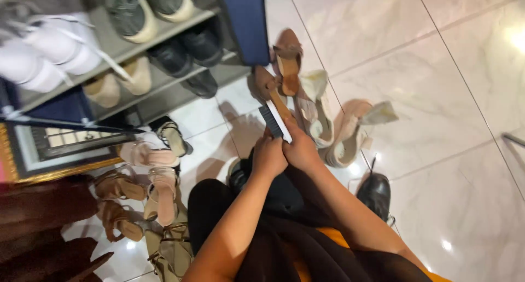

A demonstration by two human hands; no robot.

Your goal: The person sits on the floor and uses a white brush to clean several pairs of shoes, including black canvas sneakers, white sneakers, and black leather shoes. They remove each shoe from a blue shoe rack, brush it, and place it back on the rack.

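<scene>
Both hands are working close together at mid-frame over the dark lap; the left hand [269, 155] is curled shut around the near end of a shoe brush [275, 119] with a pale wooden back and dark bristles, and the right hand [299, 148] is closing on the same end from the other side, fingers wrapped — the two hands are touching, probably to steady the brush. The brush is angling up and away, towards a tan heeled sandal [286, 60] lying on the white tiled floor [437, 96]; a pair of cream wedge shoes [339, 129] is lying tipped just beside it, and a black shoe [375, 193] is standing near the right forearm. Pink and tan strappy sandals [150, 175] are crowding the floor at left below a shoe rack [164, 82] holding dark and pale pairs; no labels or packages are legible.
</scene>
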